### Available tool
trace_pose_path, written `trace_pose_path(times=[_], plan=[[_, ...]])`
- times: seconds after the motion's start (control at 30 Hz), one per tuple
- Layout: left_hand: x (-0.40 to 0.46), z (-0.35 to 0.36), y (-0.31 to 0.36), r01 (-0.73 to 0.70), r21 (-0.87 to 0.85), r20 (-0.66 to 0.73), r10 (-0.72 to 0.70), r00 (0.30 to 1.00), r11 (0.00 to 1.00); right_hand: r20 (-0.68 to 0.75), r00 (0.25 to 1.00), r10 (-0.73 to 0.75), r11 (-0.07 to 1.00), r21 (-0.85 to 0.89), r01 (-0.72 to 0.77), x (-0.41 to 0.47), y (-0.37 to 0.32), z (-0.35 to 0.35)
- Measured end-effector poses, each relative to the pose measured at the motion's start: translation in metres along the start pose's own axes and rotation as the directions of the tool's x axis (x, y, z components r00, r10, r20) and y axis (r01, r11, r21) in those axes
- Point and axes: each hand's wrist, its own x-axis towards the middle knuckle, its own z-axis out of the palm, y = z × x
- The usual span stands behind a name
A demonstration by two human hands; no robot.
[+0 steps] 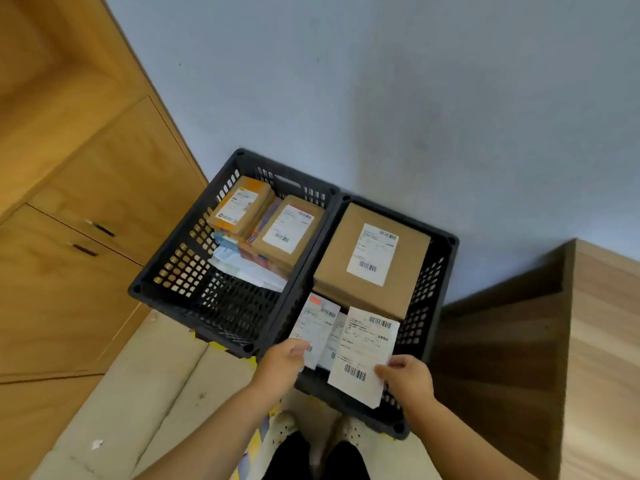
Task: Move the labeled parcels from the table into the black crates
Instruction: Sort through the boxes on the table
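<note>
Several parcels already lie in the two black crates; the left crate (pixel 162 275) holds two small cardboard boxes and some soft packets at its far end, with its near half bare; the right crate (pixel 438 271) holds a large brown box (pixel 367 258) at its far end. The table is not in view, so I cannot tell how many parcels are left.

The right hand (pixel 407 377) pinches the near right edge of a flat white parcel (pixel 363 355) over the near part of the right crate; its long axis runs away from the grip, toward the large box, label up, slightly tilted. The left hand (pixel 282 362) grips the near edge of another flat parcel (pixel 313 323), just left of the first; it points the same way.
</note>
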Motion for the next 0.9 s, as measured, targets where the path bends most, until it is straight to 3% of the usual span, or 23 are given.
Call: trace_pose_path(times=[0.3,0.53,0.7,0.9], plan=[[0.095,0.029,-0.020,-0.023,0.446,0.156,-0.053,0.986,0.895,0.060,0.988,0.145,0.989,-0.021,-0.144,0.100,0.026,0.057],[0.146,0.050,-0.030,-0.166,0.804,0.235,-0.049,0.971,0.571,0.059,0.958,0.281,0.951,0.114,-0.286,0.166,0.047,0.089],[0.158,0.058,-0.038,-0.133,0.841,0.259,-0.176,0.950,0.524,0.064,0.955,0.290,0.949,0.111,-0.295,0.188,0.054,0.102],[0.162,0.060,-0.039,-0.115,0.841,0.248,-0.188,0.950,0.528,0.143,0.956,0.256,0.960,0.075,-0.268,0.190,0.055,0.107]])
